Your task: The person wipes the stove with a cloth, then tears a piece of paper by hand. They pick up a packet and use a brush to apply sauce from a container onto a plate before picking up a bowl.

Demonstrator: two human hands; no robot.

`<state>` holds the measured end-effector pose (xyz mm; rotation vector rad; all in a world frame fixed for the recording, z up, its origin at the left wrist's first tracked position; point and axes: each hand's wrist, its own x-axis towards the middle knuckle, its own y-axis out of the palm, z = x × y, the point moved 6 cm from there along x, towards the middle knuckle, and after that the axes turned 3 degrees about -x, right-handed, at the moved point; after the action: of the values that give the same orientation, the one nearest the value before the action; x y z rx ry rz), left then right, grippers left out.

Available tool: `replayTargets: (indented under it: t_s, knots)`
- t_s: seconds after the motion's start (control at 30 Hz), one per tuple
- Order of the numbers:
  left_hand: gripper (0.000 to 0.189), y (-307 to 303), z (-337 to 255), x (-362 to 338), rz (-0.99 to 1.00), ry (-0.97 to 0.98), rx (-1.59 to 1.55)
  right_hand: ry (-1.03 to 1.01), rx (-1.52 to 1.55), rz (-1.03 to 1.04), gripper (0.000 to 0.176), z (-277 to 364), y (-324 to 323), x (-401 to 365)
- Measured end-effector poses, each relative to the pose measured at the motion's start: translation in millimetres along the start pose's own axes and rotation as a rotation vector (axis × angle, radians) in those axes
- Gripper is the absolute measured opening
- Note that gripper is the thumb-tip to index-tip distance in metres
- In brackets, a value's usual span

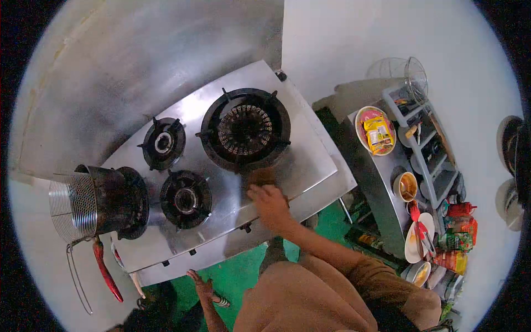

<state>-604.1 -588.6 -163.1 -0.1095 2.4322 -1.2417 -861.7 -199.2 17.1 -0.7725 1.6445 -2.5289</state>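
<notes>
On the steel stove top [304,166], just below the large black burner [246,130], rests my right hand [269,206]. Its fingers are bent and pressed together; whatever they hold, if anything, is hidden. A brownish patch lies just beyond the fingertips, too unclear to name. My left hand [200,285] hangs beside the stove's front edge, fingers apart and empty. Two smaller burners [164,142] [186,200] sit left of the large one.
A dark pot [110,199] and wire strainer [71,207] stand at the stove's left end. On the right side counter [381,205] are a bowl with yellow packets [379,135], a small sauce bowl [406,186], a white plate [414,246] and a grey rack [442,185].
</notes>
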Motion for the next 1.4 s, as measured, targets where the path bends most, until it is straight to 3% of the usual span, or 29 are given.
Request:
replayTargets:
  t_s: [0.13,0.23,0.33,0.43,0.5,0.53,0.6,0.63,0.67,0.73,0.77,0.83,0.9,1.0,1.1,1.17,1.23,1.27,1.33,1.4]
  knots:
    - [0.101,-6.1,-5.2,-1.1,-0.009,0.085,0.017,-0.060,0.222,0.070,0.046,42.7,14.4,23.1]
    - [0.097,-2.7,-5.8,-5.6,0.074,-0.045,-0.083,-0.174,0.271,0.156,0.044,39.6,10.6,31.6]
    - [0.096,3.0,7.5,3.4,-0.002,0.016,0.003,-0.160,0.094,0.149,0.041,0.2,-18.9,33.9]
    - [0.098,6.7,14.2,-0.1,-0.062,0.173,-0.175,-0.071,-0.013,-0.009,0.036,-66.5,-23.9,11.1]
    - [0.100,7.4,9.1,0.9,-0.047,-0.028,-0.227,0.019,-0.020,0.003,0.032,-102.2,-40.8,11.6]
    - [0.100,8.1,8.3,-0.5,-0.050,-0.031,-0.233,0.087,0.001,0.029,0.029,-114.7,-49.0,16.0]
    - [0.099,1.1,-5.3,-1.7,-0.122,0.128,0.044,0.162,-0.037,-0.026,0.025,-116.6,-70.3,24.1]
    - [0.099,-1.2,-8.5,-1.8,-0.127,0.126,0.041,0.243,-0.075,-0.082,0.021,-116.9,-79.5,26.7]
    - [0.098,-0.6,-7.6,-1.8,-0.095,0.049,-0.092,0.238,-0.076,-0.082,0.021,-114.3,-70.8,25.2]
    - [0.098,0.4,-9.1,-2.1,-0.058,-0.028,-0.228,-0.007,-0.216,-0.257,0.019,-89.8,-44.5,12.8]
    - [0.099,1.2,-8.7,-1.5,-0.068,-0.034,-0.236,0.175,-0.048,-0.150,0.022,-87.4,-20.5,6.7]
    - [0.100,4.1,-0.4,-1.3,-0.078,-0.046,-0.243,0.152,-0.022,-0.101,0.025,-36.3,-12.7,12.3]
    - [0.102,5.8,5.1,-2.0,-0.155,0.109,-0.123,0.042,0.003,-0.061,0.026,4.0,5.1,17.7]
    - [0.104,0.4,-1.3,-3.3,-0.086,-0.029,-0.123,-0.108,-0.027,0.003,0.028,30.3,-4.9,27.1]
    - [0.105,-3.8,-7.0,-2.3,-0.065,-0.045,-0.040,-0.129,0.048,0.070,0.030,-30.3,-2.3,17.8]
    - [0.104,-4.6,-9.4,-1.0,-0.042,-0.053,-0.062,0.092,-0.026,0.183,0.031,-85.5,-13.1,12.1]
    - [0.104,-2.0,-7.0,-4.3,-0.015,-0.068,-0.087,0.287,0.103,0.221,0.029,-134.6,-40.9,15.3]
    - [0.104,-2.6,-7.6,-3.9,-0.048,-0.017,-0.071,0.284,0.101,0.224,0.029,-135.0,-50.3,13.7]
    - [0.105,-0.4,-6.9,-4.4,-0.086,0.029,-0.061,0.304,-0.067,-0.095,0.028,-133.7,-83.0,13.9]
    - [0.104,-0.6,-2.2,-4.0,-0.062,0.021,-0.102,0.204,-0.107,-0.192,0.029,-128.9,-52.4,1.6]
